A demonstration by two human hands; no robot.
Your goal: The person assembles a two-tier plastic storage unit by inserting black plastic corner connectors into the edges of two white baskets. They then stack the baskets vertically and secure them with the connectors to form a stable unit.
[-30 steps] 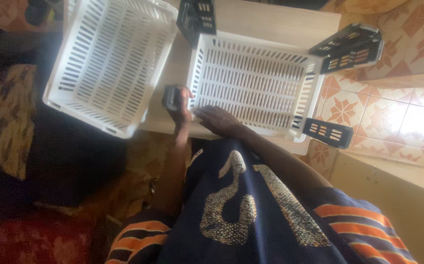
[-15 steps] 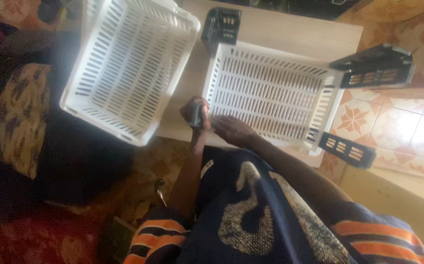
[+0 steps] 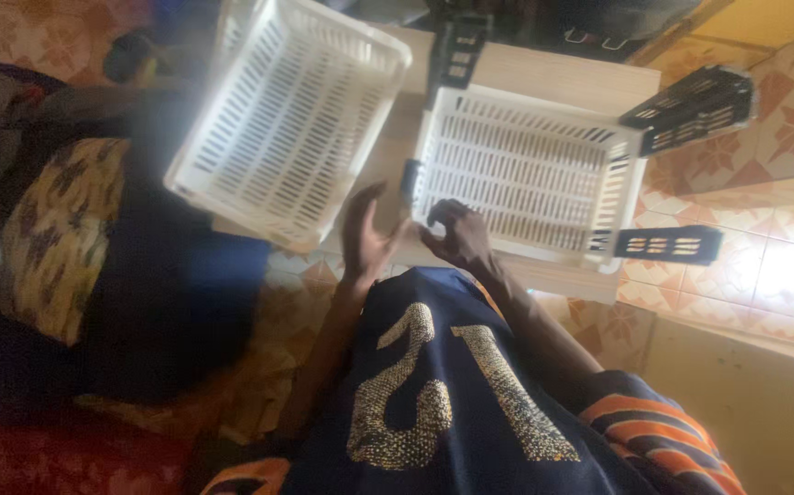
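A white slotted plastic basket lies on a low wooden table. Black slotted leg pieces stick out at its corners: one at the far right, one at the near right, one at the far left and a small one at the near left corner. My left hand is open, palm up, just beside that near left black piece and not touching it. My right hand curls its fingers over the basket's near rim.
A second white slotted basket lies tilted over the table's left edge. Patterned floor tiles are on the right. Dark and patterned cushions are on the left. My dark jersey fills the bottom.
My left hand held the black piece at the basket's near left corner; now it has let go and opened. The right hand stays at the near rim. The view has shifted.
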